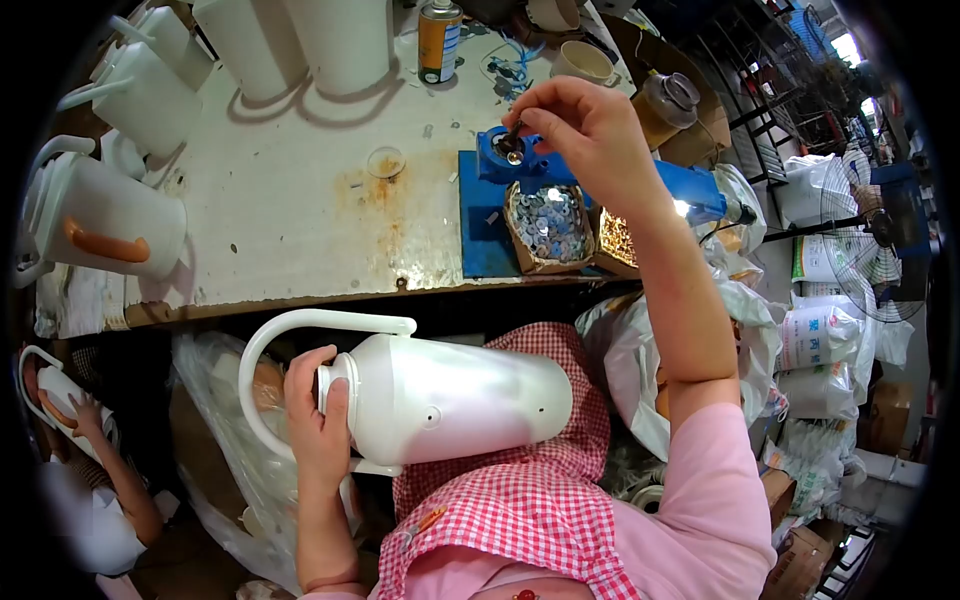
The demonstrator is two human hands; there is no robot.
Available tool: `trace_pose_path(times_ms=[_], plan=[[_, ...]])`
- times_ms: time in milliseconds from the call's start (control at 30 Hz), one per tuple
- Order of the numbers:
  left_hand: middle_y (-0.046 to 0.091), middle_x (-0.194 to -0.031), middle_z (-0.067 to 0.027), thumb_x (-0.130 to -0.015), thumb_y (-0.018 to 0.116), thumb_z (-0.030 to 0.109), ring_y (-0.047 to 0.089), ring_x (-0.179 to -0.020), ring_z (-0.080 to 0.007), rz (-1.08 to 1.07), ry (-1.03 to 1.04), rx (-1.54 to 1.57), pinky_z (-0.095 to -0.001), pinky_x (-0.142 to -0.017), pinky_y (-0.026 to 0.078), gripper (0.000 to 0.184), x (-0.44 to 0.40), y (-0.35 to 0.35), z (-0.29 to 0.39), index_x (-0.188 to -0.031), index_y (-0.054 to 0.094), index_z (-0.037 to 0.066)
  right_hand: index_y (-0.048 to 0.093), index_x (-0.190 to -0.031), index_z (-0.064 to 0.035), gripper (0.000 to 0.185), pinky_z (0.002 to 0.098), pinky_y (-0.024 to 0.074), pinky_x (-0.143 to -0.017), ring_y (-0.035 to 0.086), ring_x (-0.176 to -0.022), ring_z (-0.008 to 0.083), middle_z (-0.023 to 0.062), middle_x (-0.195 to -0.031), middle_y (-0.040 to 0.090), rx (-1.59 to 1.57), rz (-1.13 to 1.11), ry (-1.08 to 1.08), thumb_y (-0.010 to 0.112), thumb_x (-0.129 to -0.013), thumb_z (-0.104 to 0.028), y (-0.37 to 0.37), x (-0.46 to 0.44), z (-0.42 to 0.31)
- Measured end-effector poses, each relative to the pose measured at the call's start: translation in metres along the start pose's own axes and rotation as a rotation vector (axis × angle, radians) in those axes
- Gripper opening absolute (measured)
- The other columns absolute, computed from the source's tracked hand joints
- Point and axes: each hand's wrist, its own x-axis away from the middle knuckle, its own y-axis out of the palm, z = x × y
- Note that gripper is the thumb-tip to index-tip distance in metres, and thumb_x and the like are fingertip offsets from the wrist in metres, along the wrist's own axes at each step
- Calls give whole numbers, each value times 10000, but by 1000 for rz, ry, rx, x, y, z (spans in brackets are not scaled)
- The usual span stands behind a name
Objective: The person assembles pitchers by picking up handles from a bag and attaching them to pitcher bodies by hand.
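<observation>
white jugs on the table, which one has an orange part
The jug at the near left corner of the table; only it shows an orange handle.

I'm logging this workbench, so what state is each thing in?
Jug: on its side across the lap
Left hand: gripping the jug's neck
Right hand: pinching a small dark piece
Blue machine: on or off, can't tell
Washer box: open, well filled
Spray can: upright
Fan: running or not, can't tell

Workshop (blue machine, apparently)
</observation>
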Motion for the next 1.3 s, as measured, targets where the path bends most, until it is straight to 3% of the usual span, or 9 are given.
trace_pose_path(times_ms=[233,400,533,600,733,800,900,1167,1300], plan=[[590,-1182,-141,-984,570,213,562,-1088,-295,-12,1,0,-384,-992,420,313,-2,1,-2,-1221,595,10,719,-996,34,169,270,541,-712,696,-801,112,77,-863,746,151,-53,20,667,-932,-114,-3,-3,-7],[590,-1185,-126,-985,563,191,560,-1090,-258,-37,-42,49,-362,-986,424,306,-4,1,1,-1229,587,9,720,-1050,-1,185,255,540,-731,675,-777,108,65,-860,739,-17,54,-148,714,-897,-103,5,6,15],[589,-1198,-124,-977,557,167,557,-1105,-250,-29,-21,20,-362,-1001,419,302,-1,-2,3,-1233,588,8,727,-1031,-19,144,231,537,-698,663,-783,70,31,-838,725,-219,224,59,725,-907,-93,4,71,21],[590,-1201,-124,-973,552,157,557,-1110,-249,-7,-8,13,-362,-1007,418,302,-1,2,2,-1233,588,7,738,-978,-29,106,259,547,-689,677,-741,107,58,-823,727,-52,87,260,716,-909,-105,11,104,52],[596,-1201,-127,-961,543,132,558,-1119,-250,-41,-28,49,-364,-1016,416,306,-6,2,-1,-1233,587,-1,745,-960,-35,114,336,542,-747,673,-788,230,91,-900,694,444,-15,193,708,-862,-80,19,105,88],[598,-1200,-129,-958,542,129,559,-1122,-253,-43,-44,37,-364,-1018,416,308,-5,2,2,-1233,586,-4,761,-947,-91,136,392,555,-813,670,-951,284,56,-987,693,660,-112,51,688,-840,-132,23,99,100],[599,-1200,-130,-955,552,144,559,-1122,-252,2,-63,37,-364,-1016,417,316,-3,3,3,-1232,587,-4,754,-918,-115,107,394,550,-830,646,-989,268,55,-965,671,742,-145,-39,692,-835,-141,24,95,109],[605,-1186,-132,-964,578,205,569,-1087,-276,6,-56,42,-376,-986,430,322,-4,2,-5,-1220,597,11,715,-896,-59,101,321,556,-622,700,-701,222,87,-829,715,423,219,4,723,-798,-77,11,110,78],[608,-1173,-136,-976,580,233,572,-1085,-278,-14,-10,23,-374,-985,430,327,-5,3,-5,-1211,603,8,697,-858,-48,116,264,537,-592,695,-691,190,74,-856,733,262,426,-352,734,-772,19,5,64,20]])
